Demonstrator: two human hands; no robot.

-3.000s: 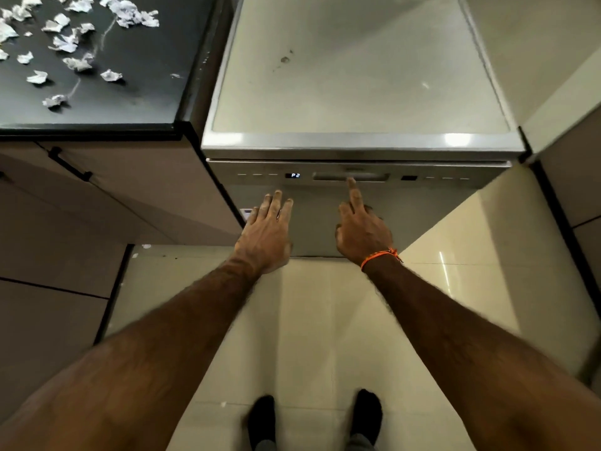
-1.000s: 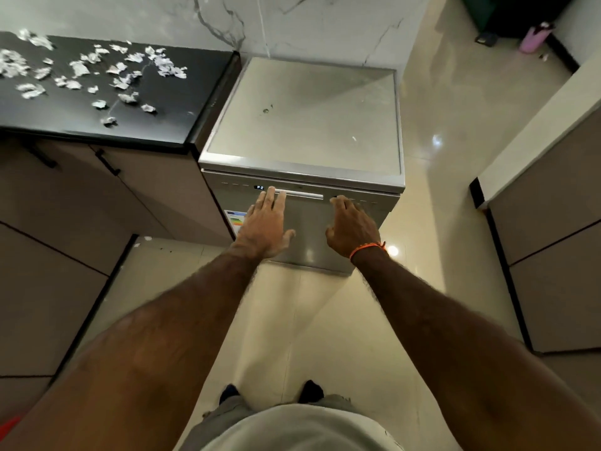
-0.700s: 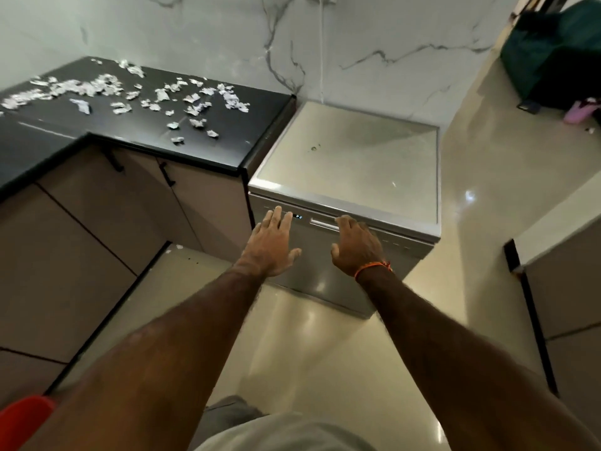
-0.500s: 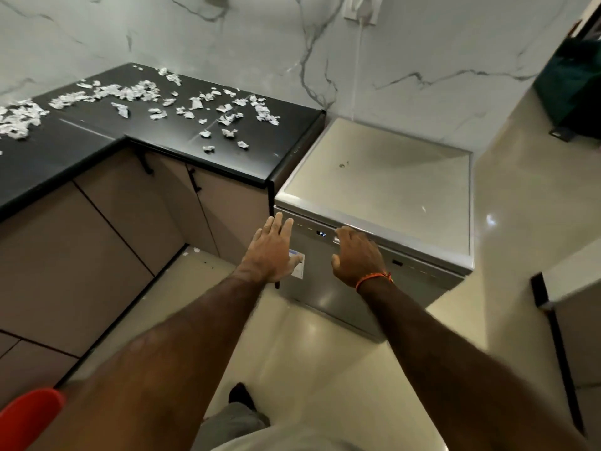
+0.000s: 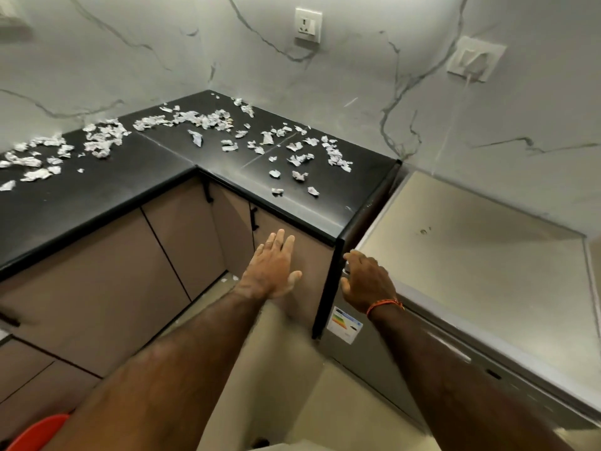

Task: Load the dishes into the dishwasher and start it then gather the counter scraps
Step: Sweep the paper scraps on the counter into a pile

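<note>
We hold both hands out empty: our left hand (image 5: 272, 268) spread flat, our right hand (image 5: 367, 281) loosely curled, holding nothing, just beside the shut grey steel dishwasher (image 5: 461, 268). Beyond both fingertips, the crumpled white paper scraps (image 5: 266, 144) litter the black L-shaped stone counter (image 5: 318, 209), dozens, too many to count. We judge gathering comes next.

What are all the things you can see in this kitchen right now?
Paper scraps: many, white, scattered over the counter.
Counter: one, black, L-shaped, in the corner.
Cabinet doors: several, beige, under the counter.
Dishwasher: one, silver, door closed, right of the counter.
Wall sockets: two, white, on the marble wall.
Red object: one, bottom left corner, unclear.
Left hand: open, empty.
Right hand: open, empty, orange wristband.
</note>
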